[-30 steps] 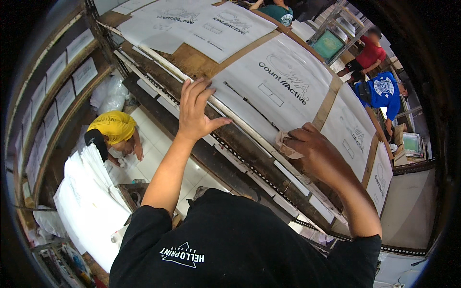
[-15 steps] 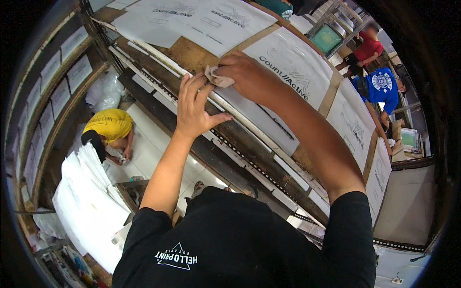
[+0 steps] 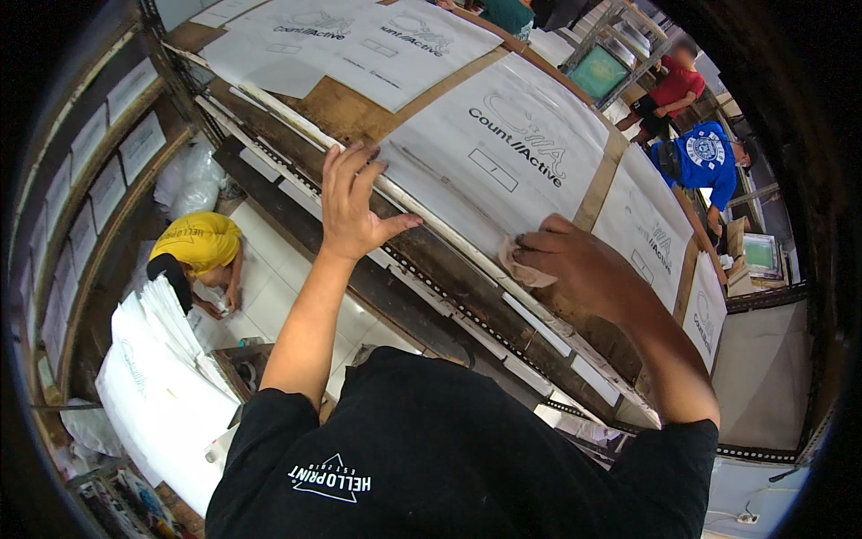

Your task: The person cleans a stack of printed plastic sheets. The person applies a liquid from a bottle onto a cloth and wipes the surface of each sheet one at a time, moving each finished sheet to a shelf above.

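A white printed plastic sheet (image 3: 575,117), perhaps a flat bag, lies in front of me on the brown board (image 3: 355,106), with black lettering and a thin line drawing on it. My right hand (image 3: 588,265) is closed on a crumpled beige rag (image 3: 525,267) and presses it at the sheet's near right corner. Fingers apart, my left hand (image 3: 352,202) rests at the board's near edge by the sheet's near left corner. A dark streak runs along the sheet near that edge.
More printed sheets (image 3: 400,54) lie to the left and right along the board. A perforated metal rail (image 3: 449,296) runs below its edge. At the left, a person in yellow (image 3: 197,247) crouches behind a stack of white sheets (image 3: 162,386). Other people (image 3: 705,157) stand beyond the board.
My right hand has slid the rag rightward along the sheet's near edge, away from my left hand. The left hand stays at nearly the same place, fingers apart.
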A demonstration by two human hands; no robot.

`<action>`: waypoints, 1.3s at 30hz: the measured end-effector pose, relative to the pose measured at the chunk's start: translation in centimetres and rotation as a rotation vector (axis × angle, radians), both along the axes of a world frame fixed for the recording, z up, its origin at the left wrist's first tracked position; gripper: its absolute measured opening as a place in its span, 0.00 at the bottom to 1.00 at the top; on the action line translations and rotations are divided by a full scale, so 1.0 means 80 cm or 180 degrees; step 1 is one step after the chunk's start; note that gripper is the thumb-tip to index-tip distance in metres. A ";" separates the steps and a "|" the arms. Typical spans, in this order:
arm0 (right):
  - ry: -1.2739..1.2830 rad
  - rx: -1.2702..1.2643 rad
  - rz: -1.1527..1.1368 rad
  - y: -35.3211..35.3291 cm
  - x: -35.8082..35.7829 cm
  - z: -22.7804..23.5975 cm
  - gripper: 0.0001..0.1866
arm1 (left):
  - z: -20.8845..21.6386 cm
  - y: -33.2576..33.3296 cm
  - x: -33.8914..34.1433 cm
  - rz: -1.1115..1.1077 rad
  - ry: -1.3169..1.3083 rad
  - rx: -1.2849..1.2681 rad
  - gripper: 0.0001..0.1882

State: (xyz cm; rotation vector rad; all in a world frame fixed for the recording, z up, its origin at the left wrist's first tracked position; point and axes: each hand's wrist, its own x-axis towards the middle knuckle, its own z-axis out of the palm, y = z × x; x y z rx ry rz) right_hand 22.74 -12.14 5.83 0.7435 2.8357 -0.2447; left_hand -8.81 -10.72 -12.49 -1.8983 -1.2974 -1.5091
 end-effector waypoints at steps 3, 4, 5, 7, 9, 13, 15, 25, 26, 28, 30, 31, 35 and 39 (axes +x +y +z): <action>-0.0216 -0.0442 -0.0306 0.013 -0.010 0.020 0.29 | 0.000 -0.001 0.001 0.0035 -0.0055 -0.0015 0.47; 0.0146 -0.0335 -0.0109 0.024 -0.017 0.021 0.28 | 0.001 -0.002 0.000 0.0061 -0.0064 -0.0012 0.47; 0.0507 -0.0232 0.0098 0.040 -0.031 0.022 0.28 | 0.001 -0.003 -0.002 0.0075 -0.0055 -0.0014 0.47; 0.1109 0.0115 0.0355 0.067 -0.063 0.018 0.28 | 0.000 -0.002 -0.001 0.0043 -0.0070 -0.0011 0.47; 0.1454 0.0403 0.0445 0.097 -0.103 -0.002 0.26 | 0.002 -0.001 0.003 0.0019 -0.0049 0.0014 0.47; 0.1545 0.0358 0.0304 0.126 -0.176 -0.031 0.24 | -0.001 -0.001 0.002 0.0034 -0.0037 -0.0049 0.47; 0.1652 0.0266 0.0210 0.129 -0.191 -0.048 0.23 | -0.001 -0.001 0.002 0.0002 -0.0043 -0.0015 0.47; 0.0420 -0.0128 0.0324 0.065 -0.092 -0.012 0.26 | -0.005 0.001 0.001 0.0062 -0.0043 0.0026 0.45; 0.0441 -0.0133 0.0304 0.052 -0.072 -0.010 0.26 | -0.004 0.001 0.002 0.0041 -0.0050 0.0031 0.45; 0.0492 -0.0136 0.0285 0.030 -0.038 -0.005 0.27 | -0.004 0.002 0.002 0.0018 -0.0054 0.0050 0.45; 0.0360 -0.0382 -0.0077 0.005 -0.015 0.005 0.27 | -0.004 0.002 0.002 0.0034 -0.0047 0.0080 0.46; 0.0294 -0.0506 -0.0252 0.000 -0.009 0.011 0.28 | -0.004 0.002 0.001 0.0049 -0.0045 0.0094 0.46; -0.0024 -0.0592 -0.0266 0.005 -0.006 0.030 0.29 | -0.003 0.000 0.001 0.0090 -0.0054 0.0043 0.47; 0.0857 -0.0081 0.0215 0.068 -0.042 0.023 0.29 | 0.000 -0.001 0.000 0.0034 -0.0044 0.0005 0.47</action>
